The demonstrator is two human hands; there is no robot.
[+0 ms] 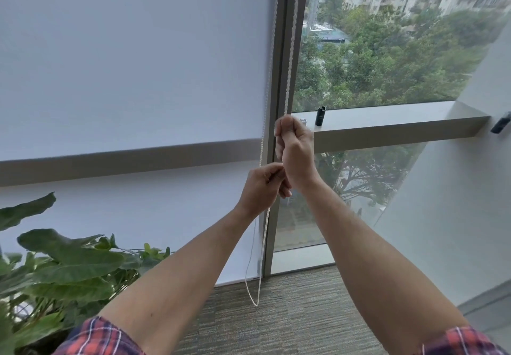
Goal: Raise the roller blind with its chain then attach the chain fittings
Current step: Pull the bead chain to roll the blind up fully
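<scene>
A white roller blind [132, 58] covers the left window pane down to near the floor. Its white bead chain [266, 100] hangs along the grey window post, and a loop of it dangles close to the carpet [255, 296]. My right hand [294, 150] is closed around a strand of the chain in front of the post at sill height. My left hand [262, 188] sits just below and to the left, pinching the chain between its fingers. On the window ledge [387, 122] stand a small black cylinder [320, 116] and a small clear piece [303, 121] partly behind my right hand.
A large-leaved green plant [63, 266] fills the lower left. A grey window post [279, 78] divides the panes. A dark object [500, 123] sticks out at the ledge's right end. Striped carpet [290, 313] covers the floor below.
</scene>
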